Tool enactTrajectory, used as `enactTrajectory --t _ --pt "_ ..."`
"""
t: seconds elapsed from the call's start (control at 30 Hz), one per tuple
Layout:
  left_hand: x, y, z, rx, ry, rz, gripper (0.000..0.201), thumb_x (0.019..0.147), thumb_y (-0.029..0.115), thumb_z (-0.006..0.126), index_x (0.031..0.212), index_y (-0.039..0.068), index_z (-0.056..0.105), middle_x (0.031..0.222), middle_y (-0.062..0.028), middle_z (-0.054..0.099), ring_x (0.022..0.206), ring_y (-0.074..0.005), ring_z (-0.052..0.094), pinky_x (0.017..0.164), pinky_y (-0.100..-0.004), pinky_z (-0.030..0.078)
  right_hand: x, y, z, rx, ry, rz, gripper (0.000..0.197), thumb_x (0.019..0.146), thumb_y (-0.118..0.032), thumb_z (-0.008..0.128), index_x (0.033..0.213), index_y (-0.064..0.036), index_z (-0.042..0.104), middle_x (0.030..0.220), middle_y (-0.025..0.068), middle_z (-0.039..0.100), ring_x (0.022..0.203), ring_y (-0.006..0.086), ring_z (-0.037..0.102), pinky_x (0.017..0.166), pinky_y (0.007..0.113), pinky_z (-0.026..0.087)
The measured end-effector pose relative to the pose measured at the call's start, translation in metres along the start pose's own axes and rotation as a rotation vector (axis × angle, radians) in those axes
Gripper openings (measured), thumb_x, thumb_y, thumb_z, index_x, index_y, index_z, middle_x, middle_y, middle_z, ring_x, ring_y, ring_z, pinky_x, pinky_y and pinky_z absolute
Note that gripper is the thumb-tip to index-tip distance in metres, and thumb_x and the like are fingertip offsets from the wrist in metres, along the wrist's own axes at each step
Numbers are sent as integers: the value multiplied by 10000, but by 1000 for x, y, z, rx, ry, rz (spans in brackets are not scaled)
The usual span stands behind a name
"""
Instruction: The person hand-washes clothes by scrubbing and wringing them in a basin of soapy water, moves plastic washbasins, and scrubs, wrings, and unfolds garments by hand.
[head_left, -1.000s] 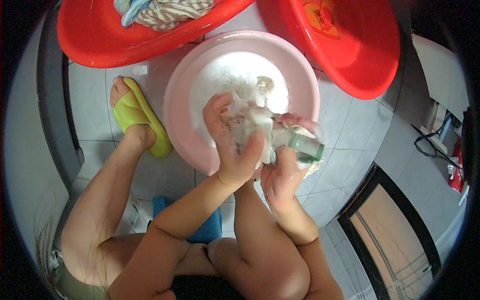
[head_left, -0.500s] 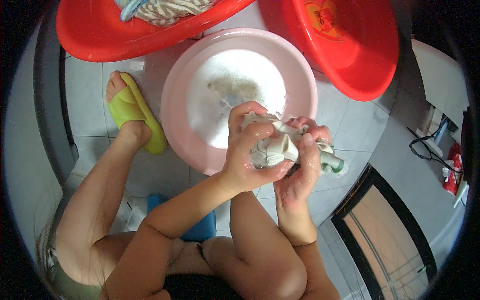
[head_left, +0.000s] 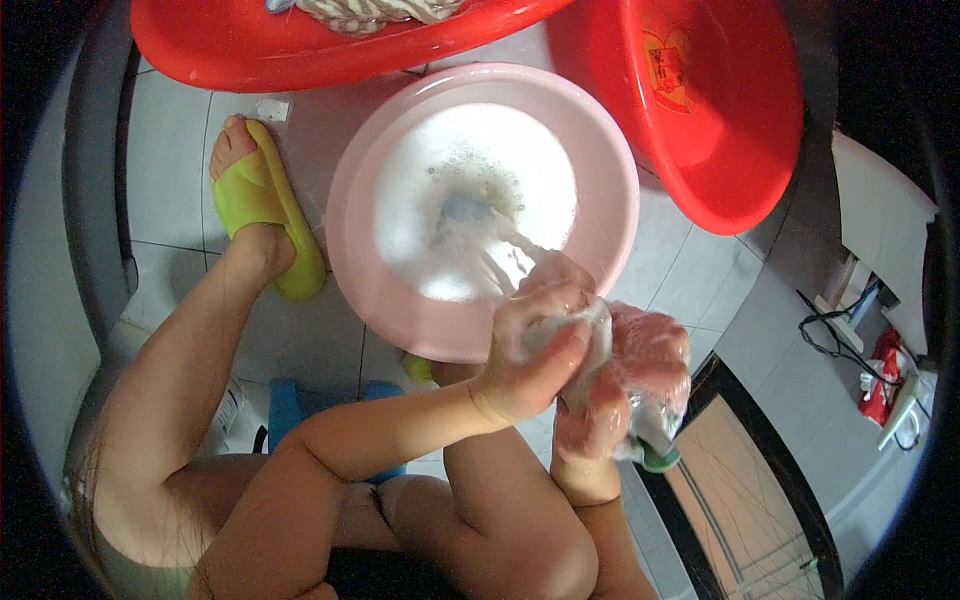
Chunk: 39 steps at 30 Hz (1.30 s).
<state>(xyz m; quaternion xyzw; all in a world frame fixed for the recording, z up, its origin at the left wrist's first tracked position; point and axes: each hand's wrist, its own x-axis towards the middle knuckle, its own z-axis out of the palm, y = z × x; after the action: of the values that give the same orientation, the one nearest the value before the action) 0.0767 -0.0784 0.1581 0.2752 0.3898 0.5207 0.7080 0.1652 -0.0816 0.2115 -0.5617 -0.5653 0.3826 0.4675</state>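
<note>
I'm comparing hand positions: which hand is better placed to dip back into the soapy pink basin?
Probably the left hand: it grips the wet cloth just over the pink basin rim, while the right hand sits farther out, over the tiles.

pink basin [head_left: 380, 300] | red tubs [head_left: 740, 150] | yellow-green slipper [head_left: 255, 200] | white suds [head_left: 470, 200]
</note>
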Motion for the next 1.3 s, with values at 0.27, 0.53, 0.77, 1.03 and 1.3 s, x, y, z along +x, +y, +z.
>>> enactTrajectory --t 0.27,0.53,0.77,1.03,1.3 --pt "1 12 -7 -10 -120 -25 167 758 143 517 763 -23 523 805 -116 502 766 -211 486 717 -322 401 -5 -7 -2 -30 -1 -101 145 722 -37 588 819 -101 501 811 56 503 762 198 496 735 385 448" --pt "-2 42 8 28 -142 -87 120 768 82 456 739 -26 500 735 -88 487 712 -174 459 677 -305 390 -8 -26 0 -75 130 -32 173 752 -157 589 723 -121 422 757 25 425 719 190 409 729 374 403" --pt "-19 81 20 128 -94 -224 248 829 174 363 800 0 537 766 -46 530 740 -116 498 690 -268 414 2 -56 -4 52 167 -180 120 672 7 597 694 -56 497 686 82 497 621 216 465 589 322 419" --pt "-49 121 64 -335 4 -435 278 942 299 367 989 99 554 957 -49 587 866 -148 574 774 -312 469 5 -142 -31 -89 112 -112 121 680 -10 607 691 -28 488 669 93 462 603 223 447 574 310 392" --pt "-64 212 102 -149 -149 -690 478 962 393 249 1093 33 535 999 -106 618 895 -208 622 818 -372 486 -5 -202 -35 222 254 274 238 786 -176 655 850 -33 476 746 25 494 709 105 463 645 283 413"
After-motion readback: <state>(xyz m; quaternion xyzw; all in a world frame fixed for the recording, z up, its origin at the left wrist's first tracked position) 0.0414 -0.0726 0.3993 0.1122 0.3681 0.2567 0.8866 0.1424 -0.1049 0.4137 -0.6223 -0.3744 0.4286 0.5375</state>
